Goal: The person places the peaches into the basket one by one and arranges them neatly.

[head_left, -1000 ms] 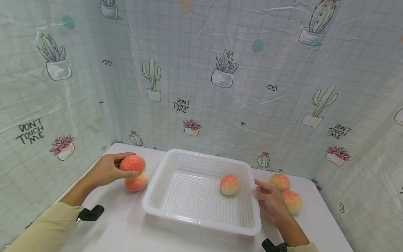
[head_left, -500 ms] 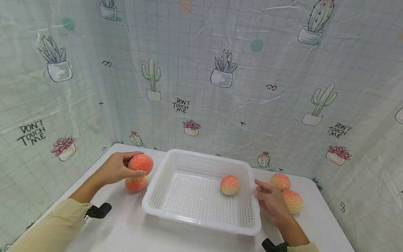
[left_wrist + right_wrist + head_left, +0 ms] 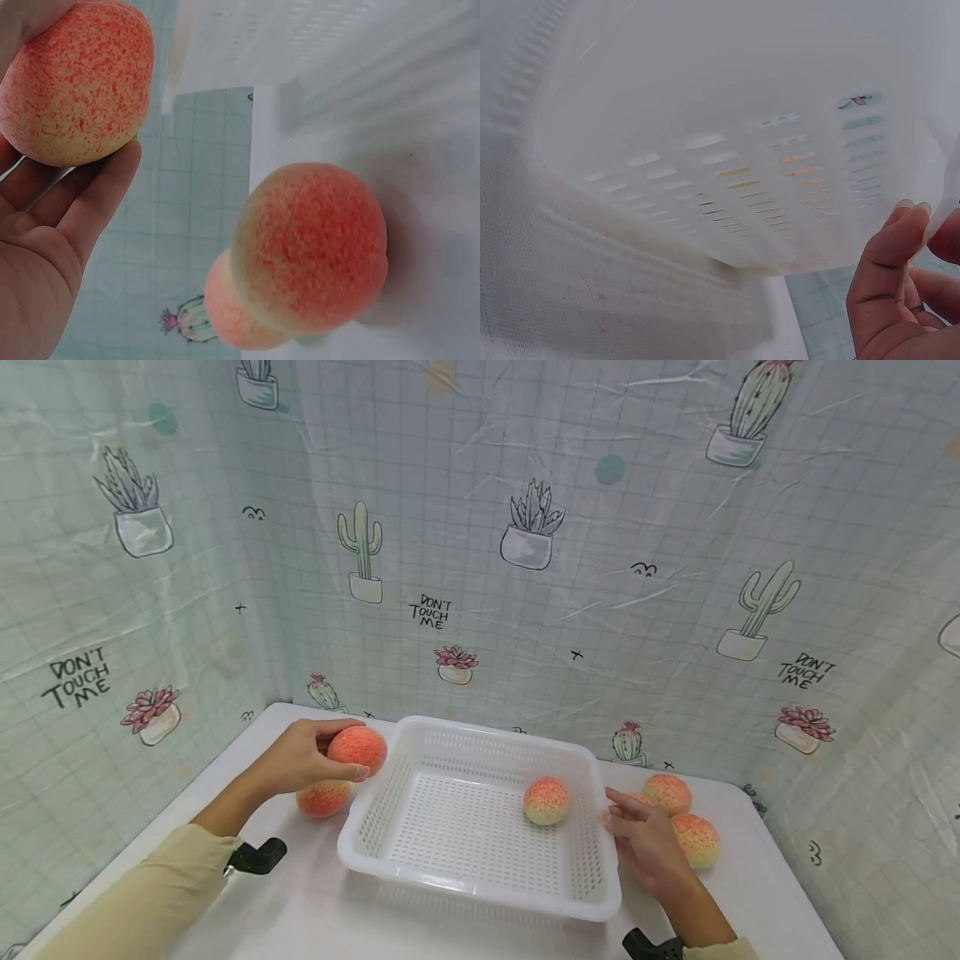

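Note:
My left hand (image 3: 300,758) grips a red-orange peach (image 3: 358,751) between thumb and fingers, raised beside the left rim of a white perforated basket (image 3: 480,887). Under that hand a second peach (image 3: 324,800) sits on the table; the left wrist view shows it large (image 3: 311,247), with another peach (image 3: 238,307) partly hidden behind it. One peach (image 3: 547,801) lies inside the basket towards the right. My right hand (image 3: 651,847) is at the basket's right side, thumb and fingers pinching its rim; the right wrist view looks at the basket's slotted outer wall (image 3: 705,90).
Several peaches, one in front (image 3: 696,841) and one further back (image 3: 667,793), lie on the white table (image 3: 757,893) right of my right hand, partly covered by it. A curtain (image 3: 480,527) printed with cacti closes off the back and both sides.
My left hand has moved right with the peach, from above the peach on the table to the basket's left rim. The right hand and basket stay put.

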`<move>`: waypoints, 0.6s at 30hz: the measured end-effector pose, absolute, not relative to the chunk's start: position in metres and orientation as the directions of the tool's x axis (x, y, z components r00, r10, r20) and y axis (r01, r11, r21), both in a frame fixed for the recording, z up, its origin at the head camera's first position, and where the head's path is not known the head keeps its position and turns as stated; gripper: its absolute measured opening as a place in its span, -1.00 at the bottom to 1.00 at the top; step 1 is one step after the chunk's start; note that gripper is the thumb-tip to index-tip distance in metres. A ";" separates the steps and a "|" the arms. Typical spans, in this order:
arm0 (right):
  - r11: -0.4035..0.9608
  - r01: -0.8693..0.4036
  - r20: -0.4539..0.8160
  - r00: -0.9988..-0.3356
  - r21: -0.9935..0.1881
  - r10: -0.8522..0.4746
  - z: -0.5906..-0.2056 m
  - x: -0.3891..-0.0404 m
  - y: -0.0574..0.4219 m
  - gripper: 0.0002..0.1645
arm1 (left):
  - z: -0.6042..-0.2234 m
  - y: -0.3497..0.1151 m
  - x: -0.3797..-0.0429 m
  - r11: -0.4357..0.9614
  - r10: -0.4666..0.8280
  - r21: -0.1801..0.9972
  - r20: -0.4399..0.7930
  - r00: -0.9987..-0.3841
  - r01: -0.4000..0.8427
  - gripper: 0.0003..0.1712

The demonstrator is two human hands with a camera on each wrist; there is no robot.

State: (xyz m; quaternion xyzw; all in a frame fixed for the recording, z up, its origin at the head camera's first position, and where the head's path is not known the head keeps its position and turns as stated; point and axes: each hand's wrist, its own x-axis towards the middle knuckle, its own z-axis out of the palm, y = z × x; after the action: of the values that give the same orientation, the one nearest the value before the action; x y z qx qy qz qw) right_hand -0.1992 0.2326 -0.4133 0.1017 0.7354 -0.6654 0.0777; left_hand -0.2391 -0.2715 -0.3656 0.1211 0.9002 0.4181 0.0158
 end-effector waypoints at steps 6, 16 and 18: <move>0.097 0.257 -0.253 -0.966 -0.962 0.047 -0.414 -0.199 0.232 -0.32 | -0.364 -0.261 -0.243 0.623 0.249 0.750 0.081 -0.965 0.223 0.02; 0.084 0.242 -0.241 -0.970 -0.967 0.022 -0.414 -0.199 0.233 -0.30 | -0.364 -0.245 -0.251 0.598 0.292 0.763 0.078 -0.953 0.245 -0.05; 0.084 0.243 -0.242 -0.970 -0.966 0.020 -0.414 -0.199 0.234 -0.30 | -0.364 -0.241 -0.253 0.593 0.298 0.766 0.077 -0.952 0.248 -0.06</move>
State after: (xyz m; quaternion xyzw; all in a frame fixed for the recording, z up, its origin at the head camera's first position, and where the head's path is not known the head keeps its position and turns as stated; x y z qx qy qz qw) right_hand -0.1995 0.2335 -0.4136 0.0899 0.7317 -0.6706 0.0829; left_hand -0.2528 -0.2408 -0.3636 0.1528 0.8920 0.4244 0.0296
